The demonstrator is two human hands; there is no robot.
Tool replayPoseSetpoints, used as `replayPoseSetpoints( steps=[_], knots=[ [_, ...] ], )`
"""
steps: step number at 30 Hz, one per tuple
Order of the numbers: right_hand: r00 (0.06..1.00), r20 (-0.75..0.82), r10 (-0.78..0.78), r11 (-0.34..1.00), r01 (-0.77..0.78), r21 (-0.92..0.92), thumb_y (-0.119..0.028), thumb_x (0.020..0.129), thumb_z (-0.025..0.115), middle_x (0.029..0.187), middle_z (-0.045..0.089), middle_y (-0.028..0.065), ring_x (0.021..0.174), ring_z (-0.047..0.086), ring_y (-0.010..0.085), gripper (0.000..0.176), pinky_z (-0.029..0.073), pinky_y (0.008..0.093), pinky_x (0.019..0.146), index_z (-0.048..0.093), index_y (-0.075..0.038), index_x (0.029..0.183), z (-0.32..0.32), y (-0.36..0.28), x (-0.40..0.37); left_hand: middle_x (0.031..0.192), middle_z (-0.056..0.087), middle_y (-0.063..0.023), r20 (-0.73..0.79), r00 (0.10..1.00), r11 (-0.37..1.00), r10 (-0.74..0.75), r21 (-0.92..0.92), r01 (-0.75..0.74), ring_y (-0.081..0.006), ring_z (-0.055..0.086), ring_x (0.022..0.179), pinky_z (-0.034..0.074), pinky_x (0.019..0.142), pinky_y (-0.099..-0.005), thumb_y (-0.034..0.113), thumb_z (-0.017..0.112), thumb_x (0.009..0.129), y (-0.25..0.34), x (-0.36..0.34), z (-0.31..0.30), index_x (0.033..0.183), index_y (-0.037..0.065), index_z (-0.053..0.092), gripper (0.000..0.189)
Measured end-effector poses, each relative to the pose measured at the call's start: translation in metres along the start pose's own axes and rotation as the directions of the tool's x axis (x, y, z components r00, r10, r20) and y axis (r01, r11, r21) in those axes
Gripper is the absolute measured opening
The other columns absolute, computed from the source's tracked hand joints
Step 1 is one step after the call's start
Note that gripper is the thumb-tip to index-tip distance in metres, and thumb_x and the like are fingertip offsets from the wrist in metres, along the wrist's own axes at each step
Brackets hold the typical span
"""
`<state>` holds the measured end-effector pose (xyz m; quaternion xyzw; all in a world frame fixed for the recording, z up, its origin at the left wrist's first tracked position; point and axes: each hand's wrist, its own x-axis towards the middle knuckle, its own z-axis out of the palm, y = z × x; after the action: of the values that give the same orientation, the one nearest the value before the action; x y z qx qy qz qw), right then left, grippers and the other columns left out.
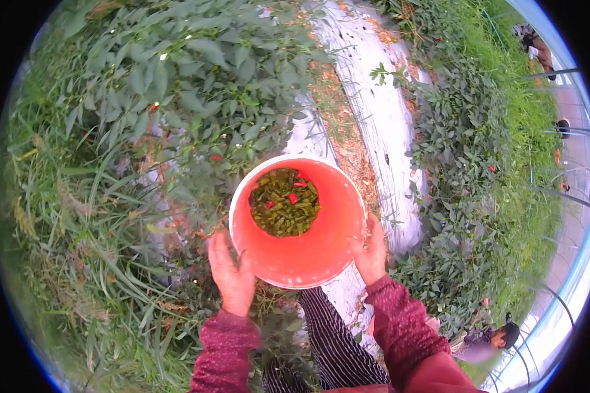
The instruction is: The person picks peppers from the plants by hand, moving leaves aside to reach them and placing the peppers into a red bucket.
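An orange-red bucket with a pale rim is held up in front of me between both hands. Green peppers with a few red ones lie at its bottom. My left hand presses against the bucket's left side, thumb near the rim and fingers along the outer wall. On the right side my right hand holds the rim, its thumb at the edge and its fingers outside. Both sleeves are dark red.
Leafy pepper plants with some red fruit stand at the left, more plants at the right. White plastic sheeting runs between the rows. A person in a dark cap is at the lower right. Hoops line the far right.
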<state>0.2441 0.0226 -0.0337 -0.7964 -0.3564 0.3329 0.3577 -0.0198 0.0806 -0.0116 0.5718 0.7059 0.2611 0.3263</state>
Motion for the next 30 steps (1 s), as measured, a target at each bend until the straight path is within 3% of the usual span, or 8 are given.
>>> replayPoseSetpoints(
  steps=[3, 4, 7, 15, 19, 27, 29, 30],
  knots=[
    [0.994, 0.098, 0.041, 0.953, -0.009, -0.304, -0.001, 0.077, 0.061, 0.129, 0.040, 0.0172, 0.118, 0.042, 0.0230, 0.063, 0.034, 0.0331, 0.100, 0.031, 0.004, 0.133, -0.001, 0.028, 0.007, 0.126, 0.043, -0.0225, 0.100, 0.979, 0.963, -0.178, -0.187, 0.194, -0.0353, 0.046, 0.117, 0.036, 0.100, -0.0372, -0.003, 0.061, 0.073, -0.015, -0.003, 0.020, 0.129, -0.004, 0.036, 0.061],
    [0.999, 0.050, 0.005, 0.997, -0.001, -0.072, -0.001, 0.080, 0.059, 0.128, 0.044, 0.0149, 0.116, 0.044, 0.0199, 0.061, 0.037, 0.0308, 0.098, 0.031, 0.004, 0.133, 0.005, 0.040, 0.008, 0.129, 0.041, -0.0240, 0.220, 0.935, 0.865, -0.279, -0.365, 0.344, -0.0364, 0.044, 0.118, 0.034, 0.101, -0.0377, -0.002, 0.061, 0.074, -0.023, -0.006, 0.026, 0.131, -0.005, 0.033, 0.064],
    [0.963, 0.161, 0.218, 0.930, -0.255, 0.264, 0.001, 0.081, 0.058, 0.126, 0.048, 0.0132, 0.111, 0.049, 0.0178, 0.060, 0.040, 0.0285, 0.094, 0.030, 0.004, 0.134, 0.005, 0.034, 0.012, 0.134, 0.038, -0.0267, 0.122, 0.985, 0.992, -0.123, 0.050, 0.118, -0.0373, 0.038, 0.125, 0.032, 0.103, -0.0369, 0.004, 0.059, 0.077, -0.034, -0.018, 0.031, 0.136, -0.007, 0.025, 0.069],
    [0.992, 0.119, 0.031, 1.000, -0.031, 0.000, -0.003, 0.085, 0.053, 0.118, 0.055, 0.0127, 0.104, 0.053, 0.0182, 0.048, 0.041, 0.0289, 0.091, 0.040, 0.000, 0.131, 0.013, 0.051, 0.087, 0.123, 0.050, -0.0246, -0.007, 0.900, 0.899, -0.435, -0.061, 0.434, -0.0378, 0.052, 0.110, 0.042, 0.091, -0.0391, 0.004, 0.048, 0.085, -0.046, -0.005, 0.068, 0.137, 0.004, 0.028, 0.056],
    [0.927, 0.285, 0.242, 0.968, -0.251, -0.007, -0.007, 0.087, 0.053, 0.116, 0.057, 0.0133, 0.102, 0.055, 0.0204, 0.042, 0.042, 0.0309, 0.089, 0.044, 0.000, 0.128, 0.020, 0.041, 0.099, 0.108, 0.058, -0.0239, -0.002, 0.885, 0.885, -0.466, 0.003, 0.466, -0.0409, 0.058, 0.095, 0.045, 0.080, -0.0427, 0.004, 0.043, 0.087, -0.033, 0.000, 0.059, 0.137, 0.010, 0.027, 0.053],
    [0.972, 0.230, -0.052, 0.981, 0.094, -0.172, -0.008, 0.087, 0.048, 0.110, 0.058, 0.0216, 0.100, 0.057, 0.0358, 0.038, 0.044, 0.0381, 0.086, 0.047, -0.002, 0.124, 0.053, 0.015, 0.080, 0.102, 0.061, -0.0140, -0.002, 0.792, 0.790, -0.611, 0.055, 0.610, -0.0257, 0.061, 0.090, 0.046, 0.077, -0.0348, -0.002, 0.041, 0.087, -0.073, 0.028, 0.043, 0.130, 0.012, 0.034, 0.046],
    [0.973, 0.229, -0.031, 0.969, 0.086, -0.231, -0.008, 0.087, 0.048, 0.111, 0.058, 0.0221, 0.101, 0.056, 0.0362, 0.038, 0.044, 0.0385, 0.087, 0.047, -0.001, 0.124, 0.060, 0.001, 0.073, 0.096, 0.062, -0.0130, 0.217, 0.581, 0.132, -0.784, -0.857, 0.498, -0.0237, 0.061, 0.084, 0.046, 0.073, -0.0348, -0.001, 0.043, 0.087, -0.109, 0.033, 0.055, 0.127, 0.014, 0.037, 0.044],
    [0.976, 0.217, -0.010, 0.952, 0.076, -0.297, -0.008, 0.087, 0.047, 0.111, 0.057, 0.0226, 0.103, 0.056, 0.0366, 0.038, 0.043, 0.0390, 0.088, 0.046, -0.001, 0.124, 0.062, -0.005, 0.071, 0.091, 0.064, -0.0118, 0.021, 0.689, 0.669, -0.725, -0.214, 0.711, -0.0255, 0.062, 0.082, 0.047, 0.071, -0.0368, 0.004, 0.045, 0.087, -0.078, 0.033, 0.039, 0.124, 0.010, 0.038, 0.039]
  ],
)
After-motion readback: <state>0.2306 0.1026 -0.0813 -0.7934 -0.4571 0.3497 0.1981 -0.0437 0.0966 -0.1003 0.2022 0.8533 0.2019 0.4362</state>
